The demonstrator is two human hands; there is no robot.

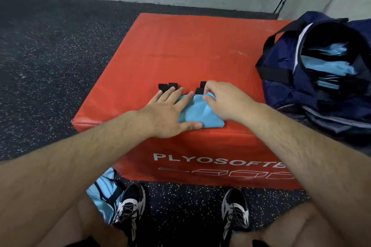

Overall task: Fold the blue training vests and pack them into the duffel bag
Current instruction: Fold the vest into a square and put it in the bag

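On the box (pixel 200 50), flat left fingers (pixel 170 94) press the vest (pixel 198 112); right fingers (pixel 210 86) pinch it.

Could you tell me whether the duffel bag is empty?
No, folded blue vests lie inside the open duffel bag.

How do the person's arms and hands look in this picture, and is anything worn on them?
The left arm and the right arm are bare, with no sleeves in view. The left hand and the right hand wear no gloves; I see no watch, bracelet or ring. Both arms are hairy.
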